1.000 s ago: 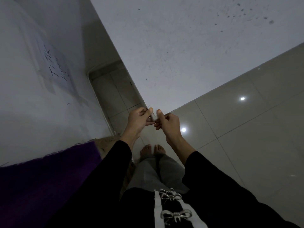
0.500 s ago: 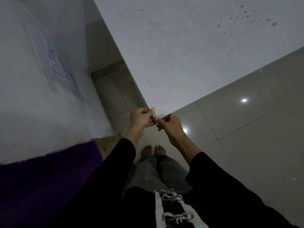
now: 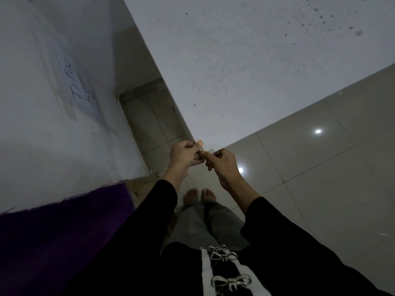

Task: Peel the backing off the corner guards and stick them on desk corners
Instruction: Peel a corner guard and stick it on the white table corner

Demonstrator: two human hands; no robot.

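**A:** Where was the corner guard?

**B:** The corner guard [image 3: 207,151] was held between both hands, right at the near corner of the desk [image 3: 235,71], which pointed toward six o'clock. I couldn't tell whether it was touching that corner.

**A:** And the hands?

**B:** The left hand [image 3: 184,155] was at the guard's nine o'clock, nipping its edge with thumb and curled fingers. The right hand [image 3: 224,165] was at three o'clock, pinching the opposite side the same way.

**A:** How would it handle?

**B:** By my judgement it was very light. It looked like thin clear plastic, a bit springy, slick on the outer faces and tacky inside wherever the adhesive was bare. It was hard to make out in the dim light. I'd hold it by the outer edges and keep fingertips off the sticky face. I couldn't tell whether the backing was on or off.

**A:** What did you count?

**B:** There was one guard, two hands and one desk corner within reach. At nine o'clock was a second pale surface [image 3: 32,135] carrying one handwritten sheet [image 3: 81,86]. One purple cloth [image 3: 64,221] lay at seven o'clock.
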